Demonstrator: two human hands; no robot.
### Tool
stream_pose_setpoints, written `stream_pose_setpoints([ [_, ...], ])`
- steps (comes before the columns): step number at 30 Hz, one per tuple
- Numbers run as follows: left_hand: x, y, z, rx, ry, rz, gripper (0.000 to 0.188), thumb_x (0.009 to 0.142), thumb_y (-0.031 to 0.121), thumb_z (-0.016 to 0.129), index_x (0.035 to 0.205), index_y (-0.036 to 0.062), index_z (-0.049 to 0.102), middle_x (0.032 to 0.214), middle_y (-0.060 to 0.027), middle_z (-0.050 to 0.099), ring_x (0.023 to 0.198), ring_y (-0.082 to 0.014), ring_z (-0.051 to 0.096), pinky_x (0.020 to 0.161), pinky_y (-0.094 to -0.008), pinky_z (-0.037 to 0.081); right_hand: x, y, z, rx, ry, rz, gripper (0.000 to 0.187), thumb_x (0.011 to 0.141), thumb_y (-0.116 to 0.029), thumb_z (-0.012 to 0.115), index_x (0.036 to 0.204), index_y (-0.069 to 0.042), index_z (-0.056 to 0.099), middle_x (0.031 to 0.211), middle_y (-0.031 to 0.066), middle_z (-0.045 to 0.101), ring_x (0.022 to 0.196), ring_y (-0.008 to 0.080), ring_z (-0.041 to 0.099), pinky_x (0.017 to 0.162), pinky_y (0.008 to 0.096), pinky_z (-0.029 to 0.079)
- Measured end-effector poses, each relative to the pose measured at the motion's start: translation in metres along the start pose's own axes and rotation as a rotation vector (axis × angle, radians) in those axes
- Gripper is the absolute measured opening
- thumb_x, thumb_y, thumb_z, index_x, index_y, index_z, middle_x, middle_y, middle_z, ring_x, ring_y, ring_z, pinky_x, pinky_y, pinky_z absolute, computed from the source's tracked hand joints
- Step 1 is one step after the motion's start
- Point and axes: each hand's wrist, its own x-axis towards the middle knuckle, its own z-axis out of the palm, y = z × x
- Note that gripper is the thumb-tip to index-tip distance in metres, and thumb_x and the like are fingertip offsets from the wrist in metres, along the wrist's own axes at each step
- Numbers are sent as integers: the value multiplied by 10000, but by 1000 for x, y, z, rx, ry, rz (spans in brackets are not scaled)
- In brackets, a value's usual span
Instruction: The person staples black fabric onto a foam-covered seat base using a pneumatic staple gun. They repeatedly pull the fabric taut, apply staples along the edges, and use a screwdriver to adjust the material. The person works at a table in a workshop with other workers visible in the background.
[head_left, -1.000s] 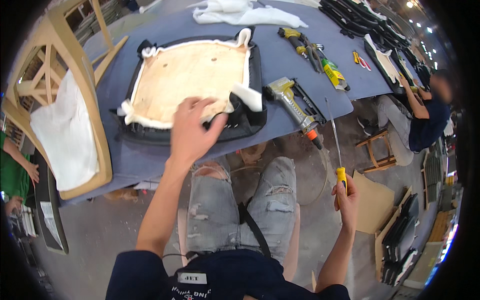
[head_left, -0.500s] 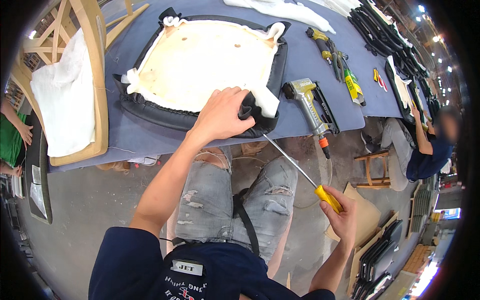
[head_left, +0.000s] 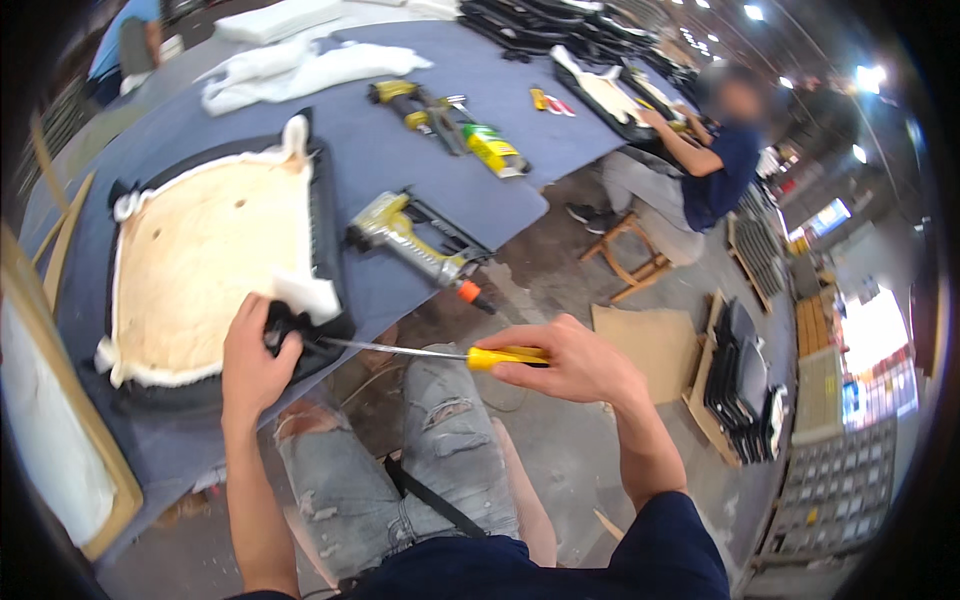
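A chair seat (head_left: 190,270) lies underside up on the table, a pale wooden board ringed by white padding and black upholstery. At its near right corner, my left hand (head_left: 256,350) is closed on the bunched black cover (head_left: 286,328). My right hand (head_left: 570,362) grips the yellow handle of a screwdriver (head_left: 505,357). Its long metal shaft points left, and the tip reaches the black cover beside my left fingers; the exact contact point is hard to make out. A flap of white padding (head_left: 308,296) sticks up at that same corner.
A staple gun (head_left: 415,240) with an orange hose fitting lies right of the seat. Beyond it are another yellow air tool (head_left: 402,100) and a green-yellow bottle (head_left: 492,150). A wooden chair frame (head_left: 110,490) stands at left. A co-worker (head_left: 700,165) sits at the table's far right.
My view has swung to the right, so the seat now appears farther left. My right hand has risen, and the screwdriver has gone from steeply slanted to nearly level. My left hand keeps its hold.
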Motion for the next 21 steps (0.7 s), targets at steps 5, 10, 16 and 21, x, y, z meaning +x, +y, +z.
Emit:
stream_pose_setpoints([
  [5, -2, 9, 6, 146, -29, -13, 340, 811, 197, 742, 1046, 9, 585, 981, -149, 557, 892, -374, 550, 806, -439, 448, 4, 11, 7, 103, 3, -67, 353, 968, -324, 704, 1239, -100, 733, 1036, 144, 765, 866, 305, 725, 768, 386, 537],
  [10, 3, 7, 5, 156, -50, -9, 334, 785, 148, 724, 1042, 20, 553, 1003, -156, 554, 932, -383, 550, 834, -456, 439, -4, 44, 62, 424, 31, 55, 408, 997, -363, 693, 1280, -71, 716, 993, 82, 769, 820, 169, 710, 762, 321, 544],
  [16, 5, -2, 7, 225, -49, 48, 318, 770, 124, 680, 1044, 28, 550, 1046, -168, 536, 891, -405, 519, 799, -492, 426, -10, 79, 155, 809, 9, 196, 495, 963, -350, 752, 1364, -73, 665, 1061, 34, 737, 838, 111, 652, 743, 295, 534],
  [21, -1, -2, 8, 222, -11, 101, 319, 759, 93, 671, 1039, 13, 541, 1048, -179, 530, 911, -418, 529, 802, -491, 436, -18, 75, 155, 581, 290, -62, 454, 923, -323, 788, 1301, -97, 676, 1068, 44, 736, 878, 161, 666, 766, 336, 533],
])
